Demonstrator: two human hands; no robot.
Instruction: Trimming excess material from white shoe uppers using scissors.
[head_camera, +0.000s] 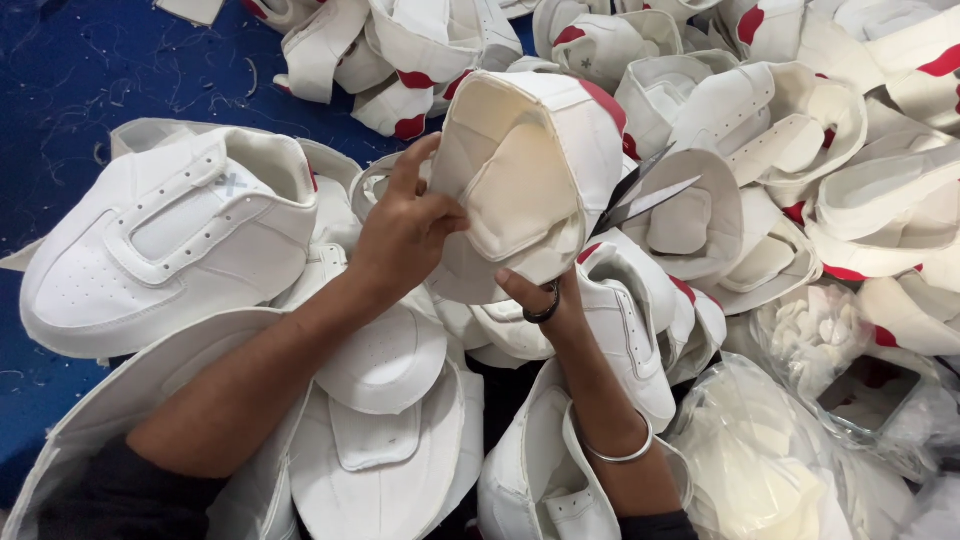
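While gripped, shoe upper (530, 180) beside scissors (640, 200).

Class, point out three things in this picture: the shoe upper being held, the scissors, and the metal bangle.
shoe upper (520, 190), head view, on its cream inner lining.
scissors (645, 200), head view, on the open blades.
metal bangle (622, 455), head view, on the band at the right wrist.

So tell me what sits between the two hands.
In the head view, the white shoe upper fills the stretch: the left hand grips its left edge, while the right hand, with scissors, is under its lower right.
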